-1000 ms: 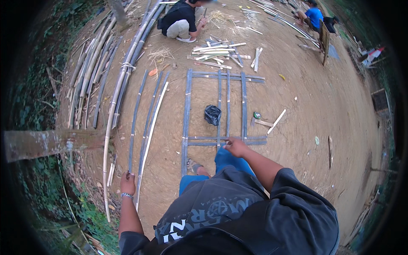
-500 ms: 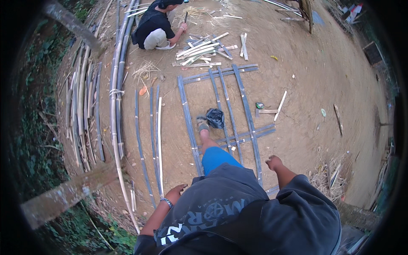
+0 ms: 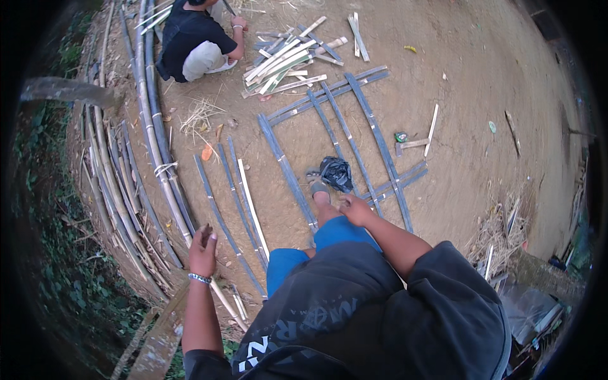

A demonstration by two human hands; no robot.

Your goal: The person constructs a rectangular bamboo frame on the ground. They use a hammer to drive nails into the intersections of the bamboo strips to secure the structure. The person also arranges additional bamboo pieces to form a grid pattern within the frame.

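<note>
My left hand (image 3: 202, 252), with a beaded band at its wrist, is raised at the left beside long bamboo poles (image 3: 149, 114); its fingers are loosely bent and nothing shows in them. My right hand (image 3: 356, 209) hangs just above my knee, fingers loosely curled and apparently holding nothing. Ahead on the ground lies a grid of dark split bamboo strips (image 3: 283, 161), crossed at top and bottom. A crumpled black plastic bag (image 3: 336, 174) rests inside it, next to my sandalled foot (image 3: 316, 183). Several loose strips (image 3: 221, 217) lie between the grid and the poles.
A co-worker (image 3: 201, 41) squats at the upper left with a blade, near a pile of pale bamboo slats (image 3: 288, 60). Right of the grid are a tape measure (image 3: 401, 137) and a wooden-handled tool (image 3: 413, 144). A wooden beam (image 3: 155, 332) crosses the lower left.
My right hand has swung forward and left, over my knee. My left hand has moved left and up. My body has shifted, so the grid sits slightly differently in view.
</note>
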